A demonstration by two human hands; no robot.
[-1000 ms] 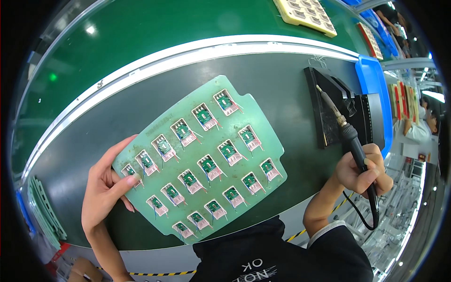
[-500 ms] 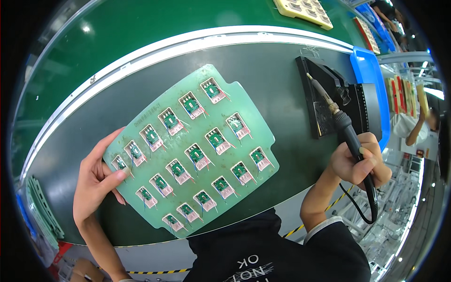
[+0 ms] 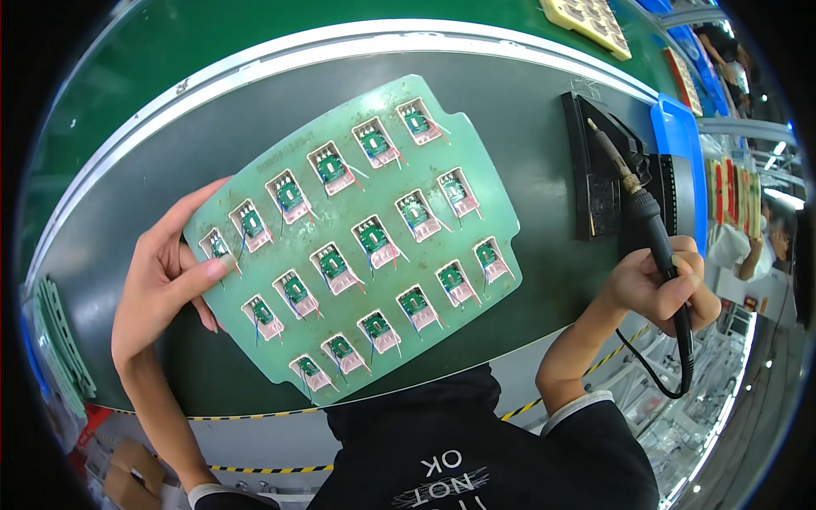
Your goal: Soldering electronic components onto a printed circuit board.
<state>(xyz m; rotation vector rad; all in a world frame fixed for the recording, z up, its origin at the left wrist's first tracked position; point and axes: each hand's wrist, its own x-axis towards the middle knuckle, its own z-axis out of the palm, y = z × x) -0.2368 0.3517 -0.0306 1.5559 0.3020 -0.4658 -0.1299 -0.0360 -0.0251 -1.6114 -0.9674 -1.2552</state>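
Note:
My left hand (image 3: 170,272) grips the left edge of a light green fixture board (image 3: 340,204), thumb on its top face and fingers around the edge. Rows of cut-outs in the board hold several small pale housings, each with a green circuit board (image 3: 374,235) and thin red, blue and white wires. The board is held tilted above the dark bench. In my right hand (image 3: 667,285) is a soldering iron (image 3: 650,217), wrapped by the fingers at its black handle. Its tip points up and left, over a black soldering stand (image 3: 595,161), away from the board.
Behind the stand lies a blue tray (image 3: 677,127). A white rail (image 3: 340,42) runs along the far bench edge, with a green surface beyond it carrying a yellow tray (image 3: 586,21). Stacked green boards (image 3: 64,340) sit at the far left. Other people work at the right.
The fixture board has come higher in the picture and looks tilted more toward the camera. My left hand still grips it. The soldering iron remains in my right hand.

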